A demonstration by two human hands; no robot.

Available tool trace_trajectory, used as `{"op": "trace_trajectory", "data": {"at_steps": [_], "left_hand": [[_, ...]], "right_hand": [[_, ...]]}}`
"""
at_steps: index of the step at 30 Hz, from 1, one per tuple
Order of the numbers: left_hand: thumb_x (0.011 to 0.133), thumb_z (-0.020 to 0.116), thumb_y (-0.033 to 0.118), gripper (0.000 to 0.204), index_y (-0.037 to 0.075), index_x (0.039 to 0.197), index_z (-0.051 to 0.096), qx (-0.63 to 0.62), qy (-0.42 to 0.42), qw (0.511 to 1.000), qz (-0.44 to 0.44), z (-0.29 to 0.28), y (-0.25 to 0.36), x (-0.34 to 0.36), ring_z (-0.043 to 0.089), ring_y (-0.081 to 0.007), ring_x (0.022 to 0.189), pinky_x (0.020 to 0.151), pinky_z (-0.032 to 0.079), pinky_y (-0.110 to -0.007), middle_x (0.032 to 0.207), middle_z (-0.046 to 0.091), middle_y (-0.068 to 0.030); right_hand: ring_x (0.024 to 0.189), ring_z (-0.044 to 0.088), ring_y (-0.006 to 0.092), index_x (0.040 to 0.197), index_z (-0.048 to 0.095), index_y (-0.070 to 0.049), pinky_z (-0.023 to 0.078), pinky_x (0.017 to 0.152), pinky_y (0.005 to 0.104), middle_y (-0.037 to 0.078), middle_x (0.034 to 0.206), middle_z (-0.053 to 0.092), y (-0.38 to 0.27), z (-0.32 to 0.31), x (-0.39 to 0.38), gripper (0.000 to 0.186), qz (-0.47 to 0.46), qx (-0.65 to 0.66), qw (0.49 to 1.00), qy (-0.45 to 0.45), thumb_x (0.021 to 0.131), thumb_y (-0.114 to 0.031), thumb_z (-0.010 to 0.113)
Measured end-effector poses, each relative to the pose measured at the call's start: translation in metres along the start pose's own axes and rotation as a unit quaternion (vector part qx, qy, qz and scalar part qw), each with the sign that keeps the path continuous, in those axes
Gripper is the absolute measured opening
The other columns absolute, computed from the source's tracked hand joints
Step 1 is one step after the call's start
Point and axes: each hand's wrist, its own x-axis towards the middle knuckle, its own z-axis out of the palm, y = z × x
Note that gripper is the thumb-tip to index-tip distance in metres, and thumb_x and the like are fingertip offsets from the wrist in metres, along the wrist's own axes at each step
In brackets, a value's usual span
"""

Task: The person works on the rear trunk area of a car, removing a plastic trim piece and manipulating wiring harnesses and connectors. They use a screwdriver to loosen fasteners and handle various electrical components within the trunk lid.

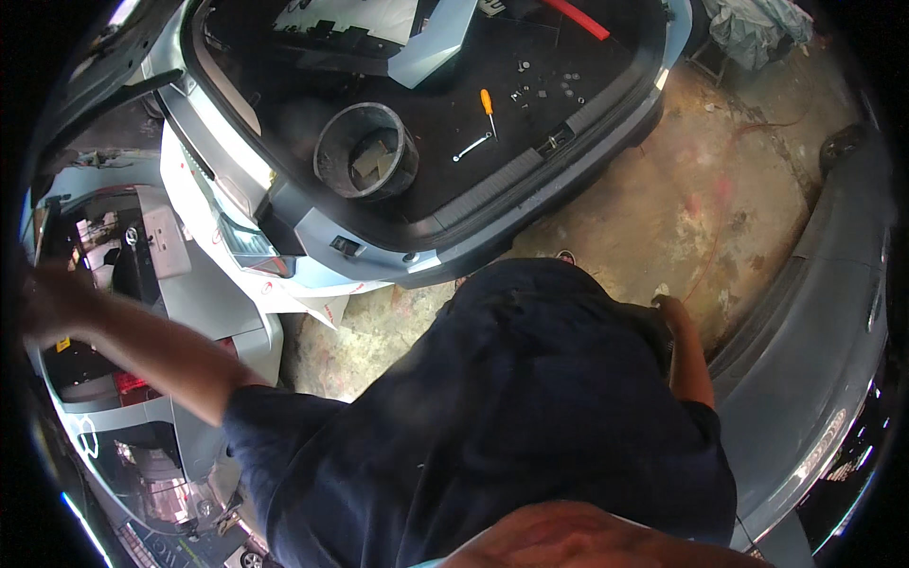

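Left hand (59, 301) at nine o'clock, right hand (670, 312) at three—grip state of each cannot be determined. Orange-handled metal screwdriver (487, 102) and silver metal wrench (472, 147) lie at twelve on black cargo floor (437, 106).

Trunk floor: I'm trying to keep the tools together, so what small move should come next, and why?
Perhaps reach with the right hand for the orange screwdriver and lay it alongside the wrench: both lie loose on the trunk floor, near scattered small parts. The right hand hangs beside the shirt, the left hand stretched out far left. Whether the right hand holds anything is unclear.
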Motion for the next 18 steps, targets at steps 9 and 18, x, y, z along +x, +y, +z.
{"op": "trace_trajectory", "data": {"at_steps": [9,18], "left_hand": [[0.087,0.083,0.027,0.044,0.002,0.122,0.072,-0.156,-0.492,0.843,-0.154,0.079,0.135,-0.305,0.075,-0.0324,0.099,0.087,0.056,-0.041,0.109,0.077,-0.0176],[0.086,0.077,0.038,0.046,0.005,0.119,0.075,-0.079,-0.533,0.822,-0.183,0.254,0.119,-0.346,0.072,-0.0363,0.108,0.096,0.054,-0.043,0.112,0.075,-0.0220]], "right_hand": [[0.100,0.073,0.0400,0.120,0.071,-0.006,0.057,0.084,0.0465,0.024,0.108,0.074,0.092,-0.052,0.018,0.035,0.011,0.073,0.989,0.127,0.092,-0.028,0.073],[0.081,0.071,0.0266,0.122,0.069,0.001,0.055,0.073,0.0401,0.018,0.102,0.074,0.128,-0.063,-0.013,0.030,0.058,0.029,0.990,0.129,0.100,-0.019,0.065]]}}
